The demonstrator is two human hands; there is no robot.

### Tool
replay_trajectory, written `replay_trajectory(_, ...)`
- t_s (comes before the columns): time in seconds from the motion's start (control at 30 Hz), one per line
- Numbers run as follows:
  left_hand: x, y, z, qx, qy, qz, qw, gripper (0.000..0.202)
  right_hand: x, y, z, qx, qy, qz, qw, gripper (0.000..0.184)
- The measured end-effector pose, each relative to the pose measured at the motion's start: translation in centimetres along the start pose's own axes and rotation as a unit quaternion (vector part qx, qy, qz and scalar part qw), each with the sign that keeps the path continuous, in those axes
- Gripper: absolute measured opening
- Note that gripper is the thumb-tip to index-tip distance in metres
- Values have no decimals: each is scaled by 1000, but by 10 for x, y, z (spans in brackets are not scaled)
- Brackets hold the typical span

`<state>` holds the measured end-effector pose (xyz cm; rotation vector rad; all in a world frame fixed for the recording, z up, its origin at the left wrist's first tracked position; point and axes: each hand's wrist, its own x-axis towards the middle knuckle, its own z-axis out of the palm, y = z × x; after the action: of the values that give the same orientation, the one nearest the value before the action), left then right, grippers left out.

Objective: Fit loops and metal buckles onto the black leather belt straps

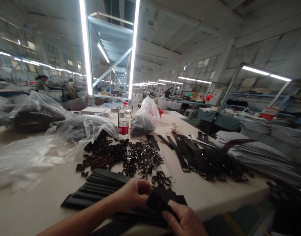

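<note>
at the left of the frame, clear plastic bags (37, 113) with dark contents lie on the pale tabletop (49, 196). nearer the middle are a pile of dark brown loops (101, 160), a heap of shiny metal buckles (142, 155) and, behind them, a red-capped water bottle (123, 121).

below these, left of bottom centre, a fanned stack of black straps (91, 190) lies flat. the left hand (133, 195) comes over it, thumb and forefinger closed in a pinch on the edge of a black strap (156, 200), which is held just right of bottom centre, between the two hands.

that strap should be light and not fragile, bendy but with some spring, and perhaps a little slick if it is leather or a coated imitation. a pinch on its long edges, close to the end, would likely keep it from twisting. it looks dark, matt and broad, apparently doubled or layered near the fingers; shadow hides the detail, and i cannot tell whether a loop or buckle is on it.

the right hand (183, 218) grips it from the lower right, thumb on top. farther right lie black belts with buckles (193, 152), then a stack of white sheets (255, 155).
</note>
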<state>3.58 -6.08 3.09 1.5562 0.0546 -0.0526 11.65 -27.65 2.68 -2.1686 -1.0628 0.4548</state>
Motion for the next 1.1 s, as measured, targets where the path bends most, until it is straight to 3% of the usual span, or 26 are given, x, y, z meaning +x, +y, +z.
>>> replay_trajectory(0.1, -10, 2, -2, 39, -45, 27, 998, 44, -6, -24, -17, -92, 18, 11, 996, 25)
replay_trajectory(0.23, -18, 1, -5, 47, -101, 73, 991, 47, -10, -48, -36, -168, -11, 25, 985, 20)
replay_trajectory(0.4, -19, -3, -6, 3, -72, 55, 996, 40, -5, -70, -51, -202, -52, 17, 978, 20)
replay_trajectory(0.53, -20, -3, -6, 29, -91, 30, 995, 32, 2, -85, -58, -276, -78, -7, 958, 25)
replay_trajectory(0.63, -20, -2, -6, 116, -103, 57, 986, 23, 12, -93, -59, -370, -81, -64, 923, 24)
replay_trajectory(0.7, -19, -3, -4, 183, -102, 102, 973, 20, 21, -96, -57, -409, -63, -137, 900, 19)
replay_trajectory(0.8, -16, -7, -1, 186, -69, 129, 972, 26, 38, -93, -53, -400, 32, -268, 876, 13)
replay_trajectory(0.87, -13, -12, 0, 117, -15, 107, 987, 26, 45, -85, -50, -349, 138, -288, 881, 14)
replay_trajectory(0.97, -8, -17, -2, 8, 73, 68, 995, 27, 46, -65, -43, -236, 236, -201, 921, 16)
replay_trajectory(1.03, -5, -17, -4, -25, 119, 57, 991, 26, 41, -50, -35, -150, 211, -136, 956, 15)
replay_trajectory(1.1, -3, -17, -4, -40, 148, 56, 987, 25, 35, -38, -23, -53, 136, -101, 984, 12)
